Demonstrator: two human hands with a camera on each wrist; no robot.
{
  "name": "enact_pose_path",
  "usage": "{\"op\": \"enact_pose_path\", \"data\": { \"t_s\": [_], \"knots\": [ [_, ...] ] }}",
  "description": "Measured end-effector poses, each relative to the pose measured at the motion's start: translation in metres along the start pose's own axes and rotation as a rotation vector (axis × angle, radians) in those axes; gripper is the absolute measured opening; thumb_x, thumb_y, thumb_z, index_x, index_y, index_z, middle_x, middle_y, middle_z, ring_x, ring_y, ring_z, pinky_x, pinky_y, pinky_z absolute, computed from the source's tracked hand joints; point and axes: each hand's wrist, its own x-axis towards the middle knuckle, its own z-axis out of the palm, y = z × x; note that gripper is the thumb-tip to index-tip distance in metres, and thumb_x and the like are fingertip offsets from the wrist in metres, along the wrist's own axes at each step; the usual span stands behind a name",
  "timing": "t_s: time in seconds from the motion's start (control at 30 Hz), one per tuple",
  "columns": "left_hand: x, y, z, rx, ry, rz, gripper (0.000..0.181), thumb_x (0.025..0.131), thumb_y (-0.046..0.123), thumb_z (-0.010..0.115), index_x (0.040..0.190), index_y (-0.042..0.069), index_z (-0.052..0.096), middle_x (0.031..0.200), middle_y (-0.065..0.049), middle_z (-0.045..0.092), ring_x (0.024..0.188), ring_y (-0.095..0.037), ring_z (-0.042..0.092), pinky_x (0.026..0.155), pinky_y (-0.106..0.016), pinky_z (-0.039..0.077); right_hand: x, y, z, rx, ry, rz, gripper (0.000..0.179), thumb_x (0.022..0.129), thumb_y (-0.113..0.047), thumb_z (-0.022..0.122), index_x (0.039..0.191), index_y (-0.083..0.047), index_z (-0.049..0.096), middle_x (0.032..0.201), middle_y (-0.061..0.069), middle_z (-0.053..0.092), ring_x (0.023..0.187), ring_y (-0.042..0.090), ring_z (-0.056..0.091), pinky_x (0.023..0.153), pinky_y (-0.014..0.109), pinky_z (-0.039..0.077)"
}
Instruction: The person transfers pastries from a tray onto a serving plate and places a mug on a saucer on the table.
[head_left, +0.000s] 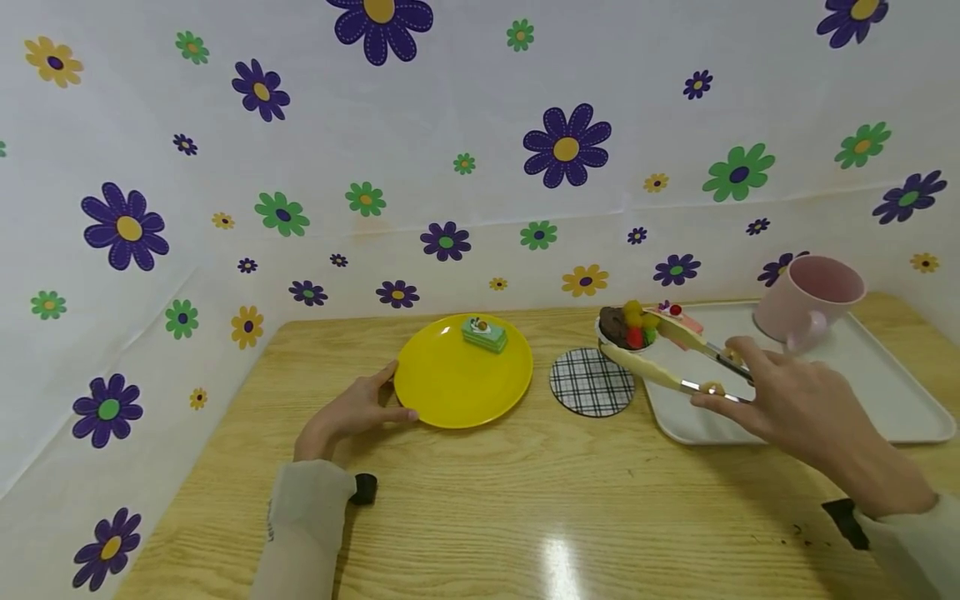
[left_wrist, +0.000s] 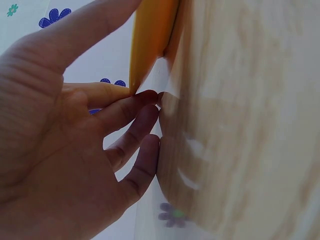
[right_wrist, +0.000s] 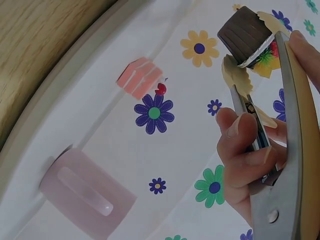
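My left hand touches the left rim of a yellow plate with thumb and fingers spread. A small green cake slice lies on the plate toward its back. My right hand grips a pair of tongs with cream-coloured tips. Between those tips is a chocolate cupcake topped with fruit pieces, tilted in the right wrist view. It is over the tray's left edge, beside a round checked coaster. Behind the tongs, a pink cake slice with a red cherry sits on the white tray.
A pink mug stands at the back of the tray, behind my right hand. The wooden table runs up to a white flowered cloth at the back and left.
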Motion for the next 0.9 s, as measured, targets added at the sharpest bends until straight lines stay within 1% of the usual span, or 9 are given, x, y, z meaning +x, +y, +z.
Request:
{"op": "enact_pose_path", "data": {
  "t_s": [0.2,0.4,0.67,0.8,0.9],
  "knots": [
    [-0.001,0.001,0.0,-0.003,0.002,-0.008,0.108,0.07,0.055,0.07,0.146,0.007,0.012,0.15,-0.013,0.017,0.136,-0.032,0.015,0.106,-0.054,0.016,0.002,-0.002,0.003,0.015,0.019,-0.031,0.068,0.069,-0.055,0.07,0.107,-0.002,0.049,0.052,-0.005,0.032,0.039,0.007,0.024,0.035,0.021,0.019],
    [-0.001,0.001,-0.001,-0.005,-0.003,-0.011,0.107,0.071,0.055,0.069,0.146,0.006,0.011,0.15,-0.014,0.015,0.136,-0.033,0.014,0.106,-0.054,0.016,0.006,-0.005,0.006,0.03,0.061,-0.079,0.065,0.068,-0.052,0.072,0.103,-0.004,0.049,0.053,-0.006,0.033,0.04,0.007,0.025,0.034,0.02,0.02],
    [-0.001,0.001,0.0,0.011,0.004,-0.016,0.105,0.072,0.052,0.07,0.146,0.007,0.012,0.15,-0.014,0.017,0.135,-0.034,0.015,0.105,-0.055,0.015,0.011,-0.011,0.009,0.029,0.093,-0.115,0.064,0.065,-0.052,0.074,0.101,-0.004,0.05,0.049,-0.007,0.03,0.04,0.007,0.024,0.035,0.02,0.02],
    [-0.001,0.001,0.0,0.013,-0.001,-0.009,0.105,0.072,0.053,0.069,0.146,0.006,0.012,0.15,-0.014,0.016,0.135,-0.034,0.015,0.106,-0.055,0.016,0.014,-0.014,0.01,0.036,0.116,-0.152,0.066,0.066,-0.053,0.073,0.103,-0.004,0.049,0.049,-0.008,0.029,0.04,0.006,0.024,0.036,0.019,0.02],
    [0.0,0.0,0.0,0.007,-0.003,-0.009,0.105,0.072,0.052,0.07,0.146,0.006,0.011,0.15,-0.014,0.016,0.136,-0.033,0.014,0.106,-0.053,0.015,0.017,-0.017,0.011,0.04,0.129,-0.173,0.068,0.067,-0.055,0.071,0.106,-0.004,0.048,0.049,-0.007,0.032,0.04,0.005,0.023,0.036,0.018,0.02]
  ]
}}
